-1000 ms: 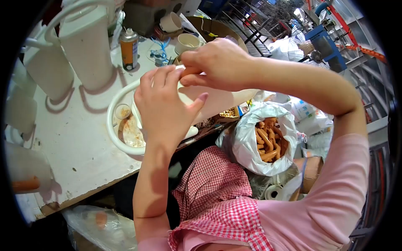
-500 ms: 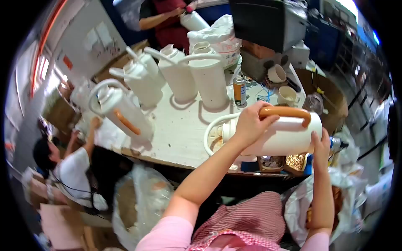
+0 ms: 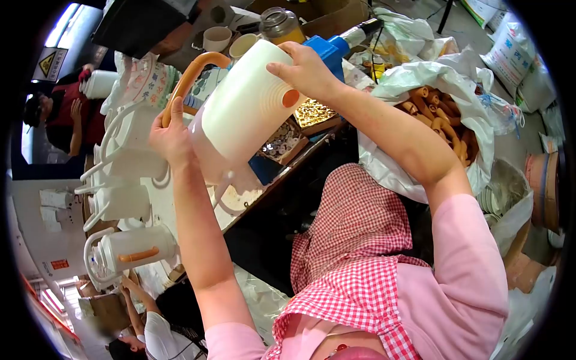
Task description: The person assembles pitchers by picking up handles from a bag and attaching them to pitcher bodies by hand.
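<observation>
A large white jug (image 3: 243, 102) is held up in both hands, tilted, over the table. My left hand (image 3: 174, 137) is closed round the lower part of its orange-brown handle (image 3: 191, 75). My right hand (image 3: 306, 69) holds the other end of the jug, thumb on its side and fingers over the far edge. An orange round spot (image 3: 290, 98) shows on the jug near that end. Below the jug lie a box of gold-coloured small parts (image 3: 313, 114) and a box of silvery small parts (image 3: 282, 143).
More white jugs (image 3: 135, 135) stand at the left, one with an orange handle (image 3: 138, 254). A blue tool (image 3: 327, 54) lies beyond my right hand. A plastic bag (image 3: 384, 144) of orange-brown handles (image 3: 441, 114) is at the right. Two people (image 3: 63, 114) (image 3: 159, 336) are at the left.
The view has swung and tilted since half a second ago. The jug is now raised and turned, with its orange spot showing. My left hand has shifted along the handle.
</observation>
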Motion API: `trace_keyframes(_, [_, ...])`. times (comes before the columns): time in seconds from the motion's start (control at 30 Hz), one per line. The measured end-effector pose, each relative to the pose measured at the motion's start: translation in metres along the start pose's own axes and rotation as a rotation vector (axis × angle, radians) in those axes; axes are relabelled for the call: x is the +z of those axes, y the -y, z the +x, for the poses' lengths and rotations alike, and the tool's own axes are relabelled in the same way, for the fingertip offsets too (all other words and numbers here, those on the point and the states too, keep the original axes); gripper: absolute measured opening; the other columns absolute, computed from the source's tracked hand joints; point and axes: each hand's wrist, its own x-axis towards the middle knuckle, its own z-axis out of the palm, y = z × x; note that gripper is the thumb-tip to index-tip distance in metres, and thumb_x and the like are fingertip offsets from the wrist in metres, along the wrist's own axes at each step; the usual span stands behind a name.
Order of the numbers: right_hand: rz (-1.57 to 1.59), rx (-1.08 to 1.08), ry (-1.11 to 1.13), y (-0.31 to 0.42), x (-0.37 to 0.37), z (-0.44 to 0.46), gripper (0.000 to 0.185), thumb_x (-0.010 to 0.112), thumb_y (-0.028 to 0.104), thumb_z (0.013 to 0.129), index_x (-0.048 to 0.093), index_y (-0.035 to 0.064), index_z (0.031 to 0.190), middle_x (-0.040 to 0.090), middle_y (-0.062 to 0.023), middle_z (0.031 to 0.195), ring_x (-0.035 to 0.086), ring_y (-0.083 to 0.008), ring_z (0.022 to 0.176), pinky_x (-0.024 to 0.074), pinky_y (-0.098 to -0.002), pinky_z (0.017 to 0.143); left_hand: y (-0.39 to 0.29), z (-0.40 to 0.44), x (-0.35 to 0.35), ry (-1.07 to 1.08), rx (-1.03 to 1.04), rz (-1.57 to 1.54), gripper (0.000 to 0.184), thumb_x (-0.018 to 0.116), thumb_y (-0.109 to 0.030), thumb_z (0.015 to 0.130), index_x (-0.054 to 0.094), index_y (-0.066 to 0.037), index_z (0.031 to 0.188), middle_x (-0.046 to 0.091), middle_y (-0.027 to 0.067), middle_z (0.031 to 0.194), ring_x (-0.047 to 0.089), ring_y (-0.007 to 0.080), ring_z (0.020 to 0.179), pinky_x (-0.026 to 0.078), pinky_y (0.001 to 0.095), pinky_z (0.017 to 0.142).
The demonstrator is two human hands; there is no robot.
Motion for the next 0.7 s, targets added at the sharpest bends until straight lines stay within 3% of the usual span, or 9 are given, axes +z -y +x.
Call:
trace_keyframes(0.07, [-0.017,-0.068,-0.018,-0.003,0.0,0.002,0.043,0.073,0.027,0.087,0.066,-0.0061,0.114,0.071,-0.0191,0.105,0.07,-0.0289,0.097,0.0537,-0.0379,0.087,0.007,-0.001,-0.013,0.011,0.007,-0.024,0.035,0.082,-0.031,0.088,0.072,0.001,0.101,0.06,-0.0031,0.073,0.05,0.0074,0.058,0.04,0.024,0.052])
trace_keyframes(0.2, [-0.076,-0.057,-0.104,0.012,-0.05,-0.035,0.027,0.07,0.027,0.091,0.071,0.0011,0.099,0.073,-0.0105,0.089,0.071,-0.0221,0.086,0.0542,-0.0357,0.078,-0.028,-0.009,-0.085,-0.083,-0.158,0.11,0.034,0.082,-0.036,0.087,0.071,-0.005,0.096,0.05,-0.0047,0.062,0.042,0.0057,0.051,0.031,0.0239,0.047])
trace_keyframes(0.23, [-0.146,0.096,-0.032,0.008,-0.058,-0.046,0.023,0.068,0.024,0.092,0.071,0.0014,0.091,0.073,-0.0095,0.082,0.071,-0.0233,0.078,0.0543,-0.0365,0.073,-0.03,-0.015,-0.108,-0.086,-0.141,0.166,0.033,0.081,-0.037,0.088,0.071,-0.006,0.095,0.045,-0.0059,0.06,0.039,0.0045,0.05,0.028,0.0237,0.045])
trace_keyframes(0.27, [-0.158,0.103,-0.014,0.003,-0.06,-0.055,0.023,0.068,0.024,0.092,0.071,0.0014,0.091,0.073,-0.0095,0.082,0.071,-0.0233,0.078,0.0543,-0.0365,0.073,-0.024,-0.021,-0.136,-0.076,-0.098,0.171,0.031,0.081,-0.036,0.088,0.07,-0.007,0.092,0.043,-0.0068,0.06,0.036,0.0036,0.05,0.026,0.0233,0.045])
trace_keyframes(0.33, [-0.584,0.013,0.233,-0.015,-0.056,-0.07,0.018,0.069,0.017,0.091,0.073,0.0003,0.095,0.073,-0.011,0.08,0.07,-0.0242,0.073,0.0537,-0.0343,0.068,-0.02,-0.036,-0.185,-0.145,-0.139,0.246,0.026,0.081,-0.028,0.089,0.069,-0.006,0.093,0.044,-0.008,0.062,0.036,0.0028,0.05,0.024,0.0216,0.045])
trace_keyframes(0.43, [-0.919,-0.193,0.248,-0.043,-0.028,-0.06,0.014,0.061,0.014,0.087,0.073,0.0054,0.086,0.074,-0.0121,0.087,0.073,-0.0298,0.076,0.0563,-0.0391,0.068,-0.008,-0.073,-0.243,-0.223,-0.161,0.263,0.023,0.078,-0.022,0.091,0.067,-0.003,0.098,0.048,-0.0064,0.065,0.039,0.0027,0.052,0.026,0.0197,0.045])
trace_keyframes(0.47, [-0.918,-0.203,0.263,-0.052,-0.02,-0.056,0.014,0.061,0.014,0.087,0.073,0.0054,0.086,0.074,-0.0121,0.087,0.073,-0.0298,0.076,0.0563,-0.0391,0.068,-0.007,-0.085,-0.256,-0.238,-0.17,0.265,0.023,0.078,-0.022,0.091,0.067,-0.003,0.098,0.048,-0.0064,0.065,0.039,0.0027,0.052,0.026,0.0197,0.045])
trace_keyframes(0.53, [-1.29,-0.135,0.297,-0.064,-0.002,-0.047,0.013,0.061,0.012,0.084,0.074,0.0093,0.084,0.074,-0.0123,0.086,0.073,-0.0309,0.077,0.058,-0.0418,0.068,-0.005,-0.11,-0.273,-0.283,-0.217,0.193,0.022,0.077,-0.02,0.092,0.067,-0.002,0.1,0.049,-0.0058,0.065,0.041,0.0027,0.053,0.029,0.0187,0.046])
trace_keyframes(0.7, [-1.345,-0.111,0.349,-0.085,-0.008,-0.044,0.014,0.064,0.021,0.088,0.074,0.0112,0.088,0.072,-0.0126,0.08,0.073,-0.0309,0.079,0.0576,-0.0424,0.066,0.018,-0.154,-0.288,-0.365,-0.337,0.169,0.022,0.076,-0.015,0.092,0.067,-0.001,0.107,0.052,-0.0051,0.068,0.045,0.0033,0.055,0.032,0.0181,0.048])
